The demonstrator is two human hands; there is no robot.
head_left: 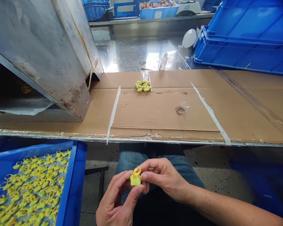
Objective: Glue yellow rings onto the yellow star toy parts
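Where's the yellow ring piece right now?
In the head view, bottom centre: the yellow ring piece is held between the left hand and right hand, right of the blue tray.

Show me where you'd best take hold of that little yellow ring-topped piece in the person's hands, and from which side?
Probably by the chunky yellow body, pinched from both sides, as the left hand and right hand are doing. The thin loop stands up on top and looks the flimsier part, so side-on fingers leave it free.
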